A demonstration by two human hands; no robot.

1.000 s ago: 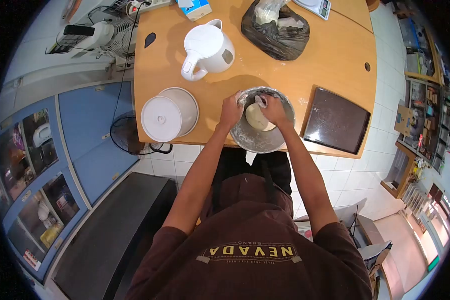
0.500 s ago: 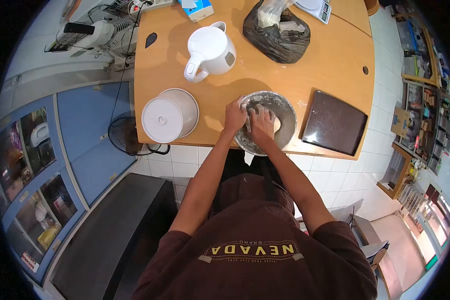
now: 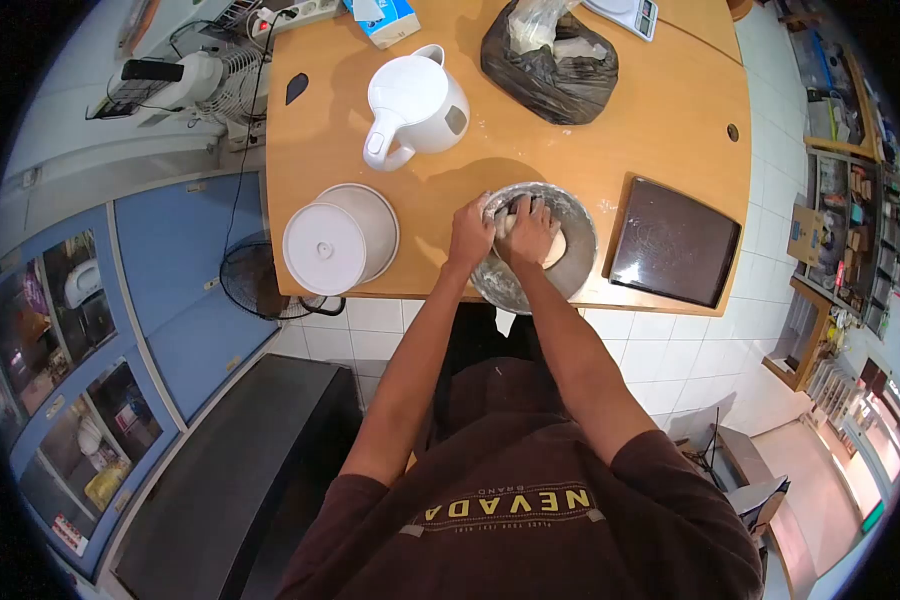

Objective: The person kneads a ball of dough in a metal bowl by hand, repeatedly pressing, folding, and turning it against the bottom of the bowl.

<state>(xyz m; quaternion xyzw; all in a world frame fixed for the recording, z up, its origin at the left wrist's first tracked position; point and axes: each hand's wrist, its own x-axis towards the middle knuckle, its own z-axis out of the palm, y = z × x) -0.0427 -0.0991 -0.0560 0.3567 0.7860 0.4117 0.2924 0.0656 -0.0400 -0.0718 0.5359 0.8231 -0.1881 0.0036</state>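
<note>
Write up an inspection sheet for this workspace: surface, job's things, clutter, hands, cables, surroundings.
Surface: wooden table, lightly dusted with flour around the bowl.
Job's things: metal bowl at the near edge, floured inside, holding pale dough.
Clutter: white kettle, white lidded container, black bag, dark tray, scale, blue box.
Hands: left hand grips the bowl's rim; right hand presses on the dough.
Cables: power strip at the far corner, black cord running down beside the table.
Surroundings: floor fan, blue cabinets, white tiled floor, shelves.
</note>
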